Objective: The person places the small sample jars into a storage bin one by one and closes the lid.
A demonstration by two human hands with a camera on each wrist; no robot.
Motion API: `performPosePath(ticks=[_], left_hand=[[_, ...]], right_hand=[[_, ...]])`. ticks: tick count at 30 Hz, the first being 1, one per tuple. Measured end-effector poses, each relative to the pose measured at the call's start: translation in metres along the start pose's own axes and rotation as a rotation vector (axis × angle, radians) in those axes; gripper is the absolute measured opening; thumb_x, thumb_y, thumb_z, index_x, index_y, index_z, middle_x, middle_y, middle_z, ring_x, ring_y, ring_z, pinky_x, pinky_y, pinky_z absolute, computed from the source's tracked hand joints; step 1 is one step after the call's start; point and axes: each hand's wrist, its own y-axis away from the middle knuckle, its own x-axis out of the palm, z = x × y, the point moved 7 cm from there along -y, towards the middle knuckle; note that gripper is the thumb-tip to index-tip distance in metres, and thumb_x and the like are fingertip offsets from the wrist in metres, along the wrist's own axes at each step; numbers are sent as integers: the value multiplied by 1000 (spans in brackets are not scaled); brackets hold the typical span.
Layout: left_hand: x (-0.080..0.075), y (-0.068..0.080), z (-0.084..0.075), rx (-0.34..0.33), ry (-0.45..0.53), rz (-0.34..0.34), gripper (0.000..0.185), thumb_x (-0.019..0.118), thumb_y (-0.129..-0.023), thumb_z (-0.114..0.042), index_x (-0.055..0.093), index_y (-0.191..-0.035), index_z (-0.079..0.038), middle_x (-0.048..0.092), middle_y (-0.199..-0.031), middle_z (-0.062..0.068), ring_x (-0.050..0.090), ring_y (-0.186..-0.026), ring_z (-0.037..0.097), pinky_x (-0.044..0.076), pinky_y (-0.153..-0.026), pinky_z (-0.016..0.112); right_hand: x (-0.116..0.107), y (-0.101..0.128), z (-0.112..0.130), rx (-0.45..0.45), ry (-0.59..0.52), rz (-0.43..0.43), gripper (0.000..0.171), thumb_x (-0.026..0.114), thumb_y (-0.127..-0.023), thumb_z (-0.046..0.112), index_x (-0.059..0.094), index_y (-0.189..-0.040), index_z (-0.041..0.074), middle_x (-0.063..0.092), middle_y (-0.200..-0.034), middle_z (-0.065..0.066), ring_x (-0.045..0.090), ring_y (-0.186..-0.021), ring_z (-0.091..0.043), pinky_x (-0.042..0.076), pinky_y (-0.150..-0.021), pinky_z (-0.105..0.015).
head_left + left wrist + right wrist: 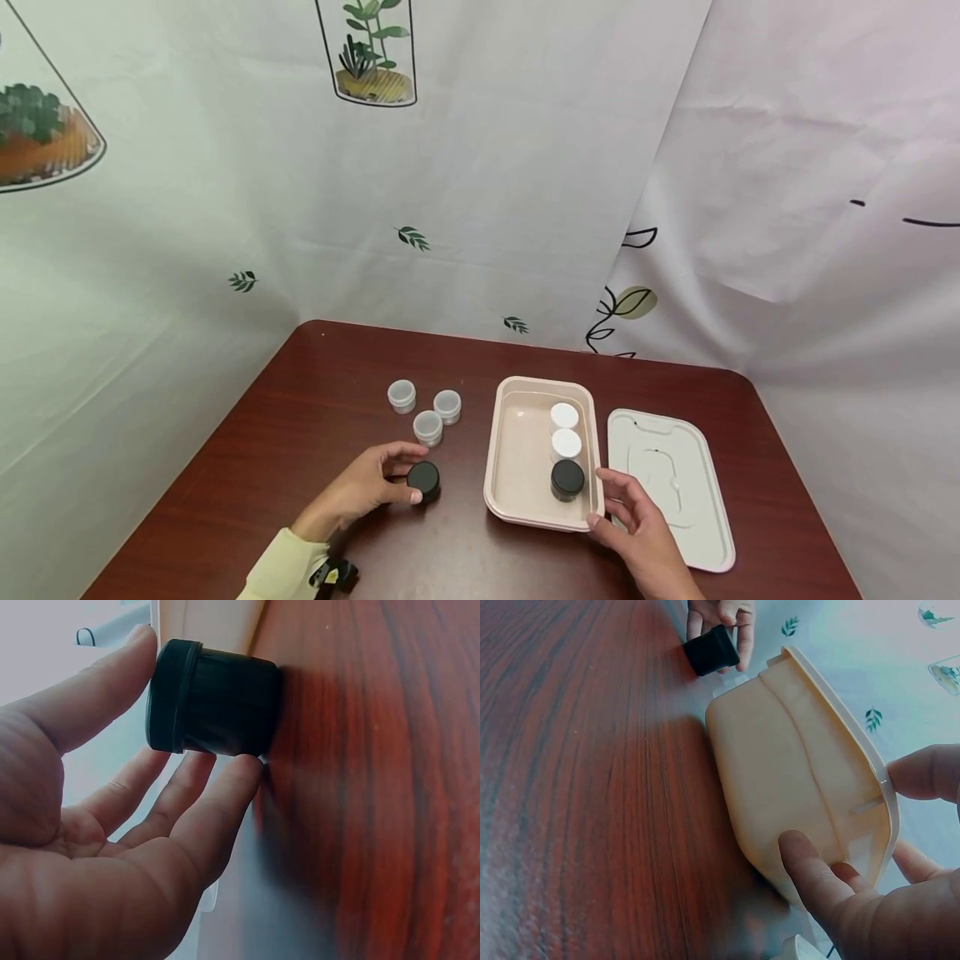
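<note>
fingers (225,787) curled round black jar (214,697)

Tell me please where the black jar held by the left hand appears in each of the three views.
Head view: black jar lower centre-left, standing on the table, the left hand gripping it, left of the beige tray.
Left wrist view: upper centre, between thumb and fingers.
Right wrist view: top centre, small, beyond the tray.
Shared landmark: the red-brown table, seen in all three views.

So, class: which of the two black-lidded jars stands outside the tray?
The black jar in the left hand, on the table; the other sits inside the tray.
</note>
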Motion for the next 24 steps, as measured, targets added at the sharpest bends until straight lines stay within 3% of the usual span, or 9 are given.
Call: performPosePath(ticks=[10,18,24], left_hand=[[3,0,2,-2,37,24,59,86,-85,-2,61,-137,9,75,-118,18,71,-110,20,58,-84,24],[2,-1,-3,-14,37,4,60,86,-86,-4,60,-139,9,76,-118,18,72,-108,18,59,-82,24],[-1,-5,-18,4,32,-27,62,84,-89,-6,57,-142,11,74,-126,20,72,-110,17,60,-84,24]], right_hand=[[0,0,0,-16,-3,1,61,78,-91,-1,53,-146,7,58,-140,-21,67,-113,-12,61,-82,-27],[-1,-2,-2,8,-6,-3,62,78,-91,0,53,-147,7,57,-143,-20,67,-115,-13,61,-83,-27],[-1,-2,-2,9,-13,2,62,78,-91,0,53,-146,7,57,-144,-21,66,-115,-14,62,-83,-28]])
